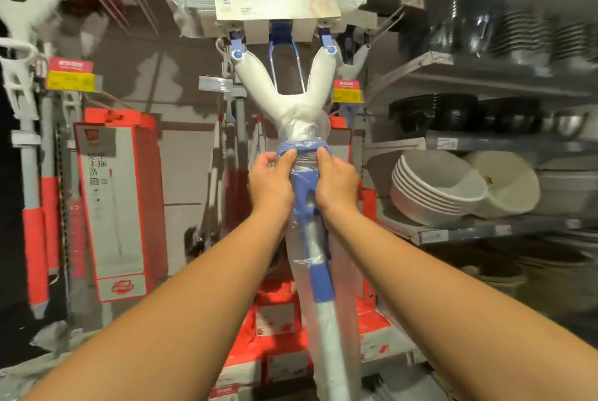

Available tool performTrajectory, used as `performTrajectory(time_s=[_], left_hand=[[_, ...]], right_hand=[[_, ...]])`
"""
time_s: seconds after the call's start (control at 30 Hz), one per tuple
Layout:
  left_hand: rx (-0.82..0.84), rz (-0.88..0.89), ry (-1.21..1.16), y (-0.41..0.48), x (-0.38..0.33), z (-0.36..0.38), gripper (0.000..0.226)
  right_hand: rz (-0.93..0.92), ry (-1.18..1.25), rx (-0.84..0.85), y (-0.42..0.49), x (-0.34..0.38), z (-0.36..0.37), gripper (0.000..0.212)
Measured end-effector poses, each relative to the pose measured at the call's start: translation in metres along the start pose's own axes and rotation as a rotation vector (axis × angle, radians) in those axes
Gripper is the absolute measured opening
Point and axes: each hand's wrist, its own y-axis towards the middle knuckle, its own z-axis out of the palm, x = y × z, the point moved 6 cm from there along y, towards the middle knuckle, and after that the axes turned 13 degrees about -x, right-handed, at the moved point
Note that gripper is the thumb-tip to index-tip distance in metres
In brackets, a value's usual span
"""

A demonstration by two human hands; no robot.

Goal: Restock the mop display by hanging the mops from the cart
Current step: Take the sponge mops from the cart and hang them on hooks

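I hold a white and blue mop (288, 99) upright in front of the display, its flat head (275, 2) at the top with a printed card on it. A white Y-shaped fork runs down to a blue collar and a plastic-wrapped handle (326, 310). My left hand (273, 180) grips the left side of the blue collar. My right hand (336, 182) grips the right side of the same collar. More white mops (22, 54) hang at the far left of the display.
Red and grey boxed mops (113, 200) hang left of centre, and more red boxes (275, 316) stand low behind the handle. Shelves on the right carry stacked white basins (433, 190) and dark bowls (433, 112). Price tags (71, 77) hang from hooks.
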Motion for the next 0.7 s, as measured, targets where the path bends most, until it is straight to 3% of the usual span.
performTrajectory(time_s=[0.23, 0.43, 0.7], left_hand=[[0.115, 0.042, -0.008, 0.022, -0.002, 0.057, 0.027], [0.170, 0.078, -0.022, 0.055, -0.001, 0.108, 0.026], [0.209, 0.133, -0.048, 0.061, -0.004, 0.179, 0.023]], right_hand=[[-0.030, -0.022, -0.108, 0.050, 0.001, -0.008, 0.043], [-0.079, -0.075, -0.189, 0.101, 0.005, -0.004, 0.044], [-0.080, 0.030, -0.253, 0.163, -0.002, -0.023, 0.046]])
